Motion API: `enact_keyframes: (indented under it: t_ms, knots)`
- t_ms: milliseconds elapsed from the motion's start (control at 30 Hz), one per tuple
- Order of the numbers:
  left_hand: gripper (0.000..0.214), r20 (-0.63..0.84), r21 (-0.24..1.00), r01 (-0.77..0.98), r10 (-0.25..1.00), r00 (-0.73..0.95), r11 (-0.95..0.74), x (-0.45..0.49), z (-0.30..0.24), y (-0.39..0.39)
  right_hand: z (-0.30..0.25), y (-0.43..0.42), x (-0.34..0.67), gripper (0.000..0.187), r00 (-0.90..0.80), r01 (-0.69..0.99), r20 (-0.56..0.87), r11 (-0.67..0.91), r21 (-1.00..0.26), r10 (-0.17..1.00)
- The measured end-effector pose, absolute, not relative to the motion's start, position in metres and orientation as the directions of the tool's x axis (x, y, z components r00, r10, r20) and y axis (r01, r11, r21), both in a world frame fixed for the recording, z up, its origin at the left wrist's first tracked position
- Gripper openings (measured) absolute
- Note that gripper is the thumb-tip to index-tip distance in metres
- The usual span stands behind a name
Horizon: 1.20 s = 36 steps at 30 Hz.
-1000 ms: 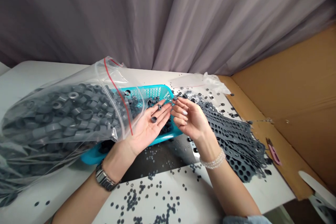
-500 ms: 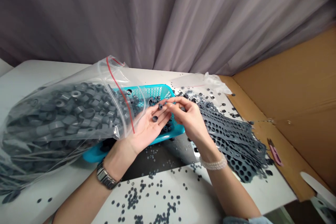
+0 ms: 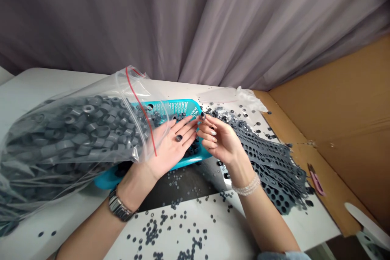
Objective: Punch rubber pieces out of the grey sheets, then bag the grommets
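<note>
My left hand [image 3: 172,145] lies palm up and flat over the turquoise basket [image 3: 169,107], its fingers stretched out. One small grey ring [image 3: 178,138] rests on its fingers. My right hand [image 3: 218,138] is just to the right of it, thumb and forefinger pinched on another small grey ring [image 3: 202,116] held up near the left fingertips. The basket holds more grey rings under my hands.
A large clear zip bag [image 3: 76,134] full of grey rings lies at the left, partly over the basket. Punched grey rubber strips [image 3: 268,158] are piled at the right. Small grey discs [image 3: 170,227] litter the white table. Brown cardboard [image 3: 341,122] stands along the right edge.
My right hand picked a ring off my left fingers and lifted it clear. One ring fewer lies on my left hand. The left hand barely moved.
</note>
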<state>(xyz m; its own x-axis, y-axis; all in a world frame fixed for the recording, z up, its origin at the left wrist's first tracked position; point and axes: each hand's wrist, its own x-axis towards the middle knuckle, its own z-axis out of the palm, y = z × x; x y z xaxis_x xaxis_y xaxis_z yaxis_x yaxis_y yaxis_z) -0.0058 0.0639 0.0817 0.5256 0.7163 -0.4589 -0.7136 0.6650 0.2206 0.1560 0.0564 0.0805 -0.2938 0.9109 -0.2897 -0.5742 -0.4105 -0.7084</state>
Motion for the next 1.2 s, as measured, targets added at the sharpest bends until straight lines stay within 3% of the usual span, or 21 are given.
enact_keyframes:
  t_ms: [133,367,433,567,667,800,1200]
  knots:
    - [0.049,-0.457,0.225,-0.708,0.714,0.530,0.669,-0.005,0.079,0.063,0.083,0.056,0.158,0.016,-0.308,-0.620,-0.298,-0.428,-0.657,0.904]
    - [0.051,-0.422,0.224,-0.700,0.715,0.558,0.678,-0.006,0.077,0.063,0.085,0.054,0.160,0.016,-0.191,-0.554,-0.260,-0.323,-0.767,0.946]
    - [0.051,-0.424,0.222,-0.707,0.720,0.550,0.671,-0.006,0.078,0.062,0.083,0.053,0.157,0.021,-0.138,-0.451,-0.252,-0.288,-0.845,0.958]
    - [0.052,-0.465,0.241,-0.708,0.720,0.516,0.663,-0.006,0.081,0.062,0.081,0.047,0.145,0.019,-0.082,-0.077,-0.134,-0.140,-0.987,0.988]
    - [0.053,-0.486,0.260,-0.710,0.724,0.490,0.655,-0.006,0.082,0.063,0.083,0.044,0.136,0.014,-0.128,0.162,-0.042,-0.021,-0.987,0.991]
    - [0.054,-0.509,0.231,-0.720,0.712,0.484,0.655,-0.004,0.080,0.064,0.079,0.045,0.131,0.012,-0.147,0.336,0.011,0.060,-0.940,0.989]
    - [0.046,-0.508,0.118,-0.714,0.660,0.554,0.690,0.000,0.071,0.067,0.075,0.050,0.142,0.019,-0.072,0.331,0.041,0.062,-0.941,0.997]
